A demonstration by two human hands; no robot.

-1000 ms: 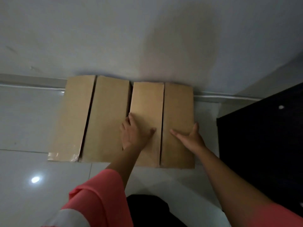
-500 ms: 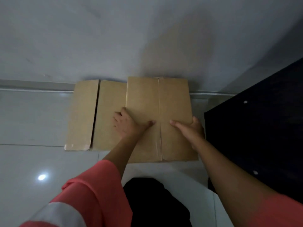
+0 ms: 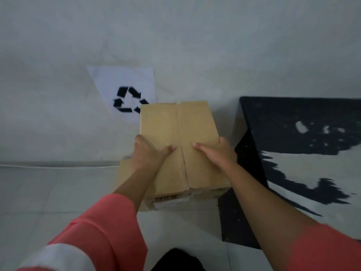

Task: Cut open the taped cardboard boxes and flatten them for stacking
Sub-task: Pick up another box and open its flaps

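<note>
Cardboard, folded flat with a crease running down the middle, is up off the floor right now, held out in front of the wall at a bit of a tilt, far edge higher than the near one.

Both hands are on it. The left hand has its grip clamped on the left edge, thumb lying across the top face and the fingers wrapped around the side and out of sight. The right hand does the same thing on the right edge, thumb on top pointing toward the crease. The two thumbs sit either side of that crease, near each other but not touching.

Just under the held piece there's a lower cardboard piece with what looks like tape or a label along its near edge. Can't tell if it's joined to the top one or separate.

On the wall behind, partly covered by the cardboard's far left corner, is a white recycling sign. Off to the right stands a black glossy piece of furniture. Pink sleeves on both arms, the left one with a white band.
</note>
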